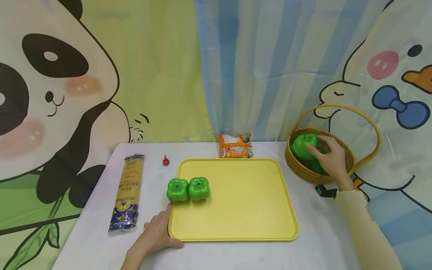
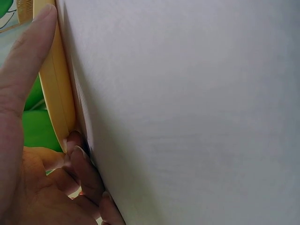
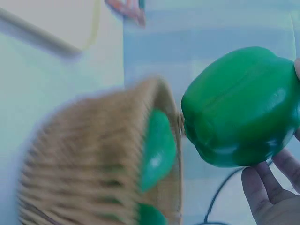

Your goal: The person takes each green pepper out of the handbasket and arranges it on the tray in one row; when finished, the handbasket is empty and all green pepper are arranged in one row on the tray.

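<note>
My right hand [image 1: 332, 157] pinches a green bell pepper [image 1: 304, 145] between thumb and fingers, over the wicker basket [image 1: 297, 169]. In the right wrist view, that pepper [image 3: 241, 105] is outside the basket's opening, and more green peppers [image 3: 158, 149] lie inside. My left hand [image 1: 156, 233] grips the near left corner of a yellow tray [image 1: 243, 202]. Its thumb lies along the front edge, and its other fingers bend at the left side. Two green bell peppers [image 1: 199, 188] sit side by side at the tray's left edge, the outer one [image 1: 177, 189] overlapping the rim.
Left of the tray lies a long yellow and blue packet [image 1: 127, 193]. A small red object [image 1: 166, 161] is behind it to the right. An orange snack packet [image 1: 236, 146] stands at the back edge, before the curtain [image 1: 256, 75]. The basket's tall handle [image 1: 376, 131] arches up on the right.
</note>
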Demonstrator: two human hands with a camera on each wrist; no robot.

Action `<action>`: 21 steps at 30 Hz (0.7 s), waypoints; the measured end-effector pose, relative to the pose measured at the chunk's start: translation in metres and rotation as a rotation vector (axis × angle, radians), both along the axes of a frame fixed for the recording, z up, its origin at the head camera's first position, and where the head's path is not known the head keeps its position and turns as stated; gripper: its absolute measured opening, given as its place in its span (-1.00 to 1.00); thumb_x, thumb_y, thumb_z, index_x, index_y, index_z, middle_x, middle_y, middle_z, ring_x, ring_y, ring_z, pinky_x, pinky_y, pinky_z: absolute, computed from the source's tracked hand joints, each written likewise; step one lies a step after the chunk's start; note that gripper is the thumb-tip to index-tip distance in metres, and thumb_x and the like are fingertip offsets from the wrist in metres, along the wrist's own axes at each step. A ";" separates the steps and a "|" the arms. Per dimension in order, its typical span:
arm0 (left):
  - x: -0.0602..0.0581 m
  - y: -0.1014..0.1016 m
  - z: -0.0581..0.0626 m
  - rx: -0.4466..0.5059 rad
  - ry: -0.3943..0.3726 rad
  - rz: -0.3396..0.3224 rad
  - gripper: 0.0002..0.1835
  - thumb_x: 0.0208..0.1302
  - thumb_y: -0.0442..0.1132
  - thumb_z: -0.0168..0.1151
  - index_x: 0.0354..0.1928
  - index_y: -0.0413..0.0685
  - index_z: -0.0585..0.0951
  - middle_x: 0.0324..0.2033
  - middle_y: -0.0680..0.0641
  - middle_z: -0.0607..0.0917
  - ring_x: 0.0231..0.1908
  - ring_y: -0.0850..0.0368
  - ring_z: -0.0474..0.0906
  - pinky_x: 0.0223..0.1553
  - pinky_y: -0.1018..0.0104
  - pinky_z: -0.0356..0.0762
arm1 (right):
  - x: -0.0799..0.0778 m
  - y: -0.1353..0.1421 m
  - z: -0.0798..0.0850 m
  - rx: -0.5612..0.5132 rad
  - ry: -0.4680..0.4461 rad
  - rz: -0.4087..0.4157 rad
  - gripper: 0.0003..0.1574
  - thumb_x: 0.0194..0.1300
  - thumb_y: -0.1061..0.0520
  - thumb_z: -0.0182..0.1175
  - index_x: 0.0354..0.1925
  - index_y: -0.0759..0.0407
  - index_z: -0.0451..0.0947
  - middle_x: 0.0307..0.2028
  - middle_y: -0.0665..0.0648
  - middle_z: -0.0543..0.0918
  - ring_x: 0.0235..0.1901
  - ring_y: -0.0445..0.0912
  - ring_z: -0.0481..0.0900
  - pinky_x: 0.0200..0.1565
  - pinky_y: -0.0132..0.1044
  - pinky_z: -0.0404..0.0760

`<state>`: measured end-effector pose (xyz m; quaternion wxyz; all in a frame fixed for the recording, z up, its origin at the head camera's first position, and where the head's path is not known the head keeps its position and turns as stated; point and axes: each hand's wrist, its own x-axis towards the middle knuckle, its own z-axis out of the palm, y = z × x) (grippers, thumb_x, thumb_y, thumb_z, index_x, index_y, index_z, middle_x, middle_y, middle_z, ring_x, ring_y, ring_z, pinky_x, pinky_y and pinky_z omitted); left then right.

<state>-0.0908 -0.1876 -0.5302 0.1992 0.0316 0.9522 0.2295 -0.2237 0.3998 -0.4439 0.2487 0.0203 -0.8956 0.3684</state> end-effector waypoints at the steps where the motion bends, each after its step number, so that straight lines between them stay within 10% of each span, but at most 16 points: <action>1: 0.000 0.000 0.000 0.005 -0.002 0.001 0.68 -0.58 0.47 0.62 0.60 -0.13 -0.06 0.30 -0.29 0.51 0.20 -0.25 0.50 0.07 -0.39 0.37 | 0.004 -0.004 -0.003 -0.004 0.013 0.018 -0.35 0.24 0.06 0.43 0.24 0.25 0.52 0.09 0.25 0.56 -0.10 -0.58 0.42 -0.09 -0.73 0.44; 11: 0.001 -0.001 0.001 0.009 -0.009 0.002 0.67 -0.58 0.45 0.63 0.60 -0.14 -0.03 0.33 -0.29 0.48 0.23 -0.29 0.48 0.10 -0.43 0.33 | 0.045 -0.059 -0.041 -0.050 0.138 0.297 -0.26 -0.11 0.61 0.43 0.12 0.52 0.51 -0.02 0.45 0.56 -0.01 -0.56 0.49 -0.06 -0.73 0.52; 21: 0.000 -0.002 0.000 0.028 -0.001 -0.007 0.66 -0.58 0.46 0.62 0.60 -0.13 -0.03 0.32 -0.30 0.49 0.21 -0.30 0.48 0.11 -0.47 0.31 | 0.084 -0.113 -0.049 -0.115 0.058 0.451 -0.37 -0.04 0.55 0.44 0.06 0.53 0.52 -0.04 0.44 0.56 0.05 -0.40 0.57 -0.08 -0.49 0.68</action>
